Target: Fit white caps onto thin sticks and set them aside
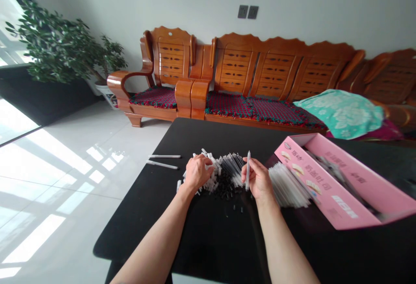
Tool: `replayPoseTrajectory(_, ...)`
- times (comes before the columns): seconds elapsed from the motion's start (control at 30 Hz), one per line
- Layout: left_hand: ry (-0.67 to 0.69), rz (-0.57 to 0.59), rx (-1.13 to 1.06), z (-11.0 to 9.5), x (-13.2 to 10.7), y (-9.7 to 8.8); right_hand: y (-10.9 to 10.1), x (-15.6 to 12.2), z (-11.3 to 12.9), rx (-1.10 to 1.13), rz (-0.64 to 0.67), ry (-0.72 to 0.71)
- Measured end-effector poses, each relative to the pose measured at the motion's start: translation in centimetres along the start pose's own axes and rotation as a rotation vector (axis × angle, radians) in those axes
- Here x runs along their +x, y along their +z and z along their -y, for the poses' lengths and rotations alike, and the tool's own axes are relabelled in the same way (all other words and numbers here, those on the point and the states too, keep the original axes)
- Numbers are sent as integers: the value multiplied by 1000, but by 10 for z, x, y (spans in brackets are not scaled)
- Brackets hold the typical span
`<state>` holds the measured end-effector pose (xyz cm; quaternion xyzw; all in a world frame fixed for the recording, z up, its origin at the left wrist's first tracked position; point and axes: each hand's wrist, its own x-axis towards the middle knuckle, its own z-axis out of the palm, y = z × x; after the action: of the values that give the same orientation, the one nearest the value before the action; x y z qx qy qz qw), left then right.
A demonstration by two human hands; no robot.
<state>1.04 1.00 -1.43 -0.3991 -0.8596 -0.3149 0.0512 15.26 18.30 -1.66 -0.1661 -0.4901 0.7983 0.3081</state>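
Upright between the fingers of my right hand (257,178) is a clear pen (248,170), its pointed tip up and without a cap. My left hand (196,170) rests on a heap of white pen caps (212,180). Its fingers are curled down into the heap, and what they pinch is hidden. Small black pen plugs (226,187) are piled between the hands. Behind these lies a bundle of dark ink refills (232,162). Many clear pen barrels (289,186) are stacked to the right of my right hand.
Two white capped pens (164,164) lie at the left of the black table (143,219). A pink open box (328,188) with contents partly visible stands at the right. Beyond the table is a wooden bench (234,67), with a turquoise cloth (344,113) on it.
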Motion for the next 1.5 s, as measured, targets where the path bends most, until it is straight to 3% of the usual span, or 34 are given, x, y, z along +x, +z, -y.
replayPoseTrajectory(0.2,16,25,-11,2,1,-3,2,-3,0,-89,56,50)
replayPoseTrajectory(0.37,-33,-95,-201,-2,3,-8,3,-4,2,-75,97,73)
replayPoseTrajectory(0.53,-152,-138,-604,-3,5,-2,2,-4,3,-32,104,81)
replayPoseTrajectory(0.7,-243,-9,-1124,-5,8,5,0,-2,0,97,166,122)
replayPoseTrajectory(0.83,-235,36,-1324,-10,7,4,2,-2,0,107,142,57)
replayPoseTrajectory(1.1,-251,137,-1360,-16,2,9,6,-2,-3,29,59,-61)
replayPoseTrajectory(1.5,-187,176,-1352,-16,1,19,11,-4,-4,-5,74,-13)
